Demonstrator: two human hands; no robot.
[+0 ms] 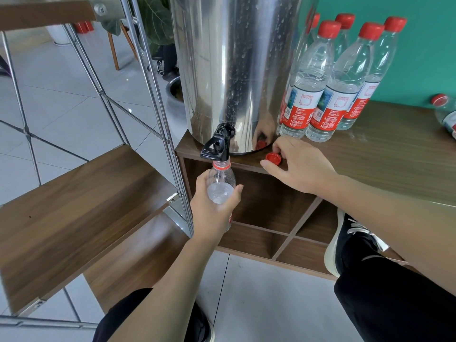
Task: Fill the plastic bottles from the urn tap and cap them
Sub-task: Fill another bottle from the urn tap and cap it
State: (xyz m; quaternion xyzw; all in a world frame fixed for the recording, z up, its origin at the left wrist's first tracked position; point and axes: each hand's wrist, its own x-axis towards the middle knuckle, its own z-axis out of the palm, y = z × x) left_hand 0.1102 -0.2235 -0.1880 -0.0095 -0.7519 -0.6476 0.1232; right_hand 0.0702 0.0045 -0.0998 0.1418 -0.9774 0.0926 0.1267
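Fingers (229, 193) of the left hand (213, 211) wrap the clear plastic bottle (220, 183), its mouth just under the black urn tap (217, 146). Right-hand fingers (271, 166) pinch the small red screw cap (273, 159) on the desk (385, 154). Thin walls likely buckle; grip mid-body.

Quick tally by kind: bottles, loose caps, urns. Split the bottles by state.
Standing capped bottles: 5 (one partly hidden by the urn)
Lying capped bottle: 1
Open bottle at the tap: 1
Loose cap: 1
Urn: 1
Total: 9
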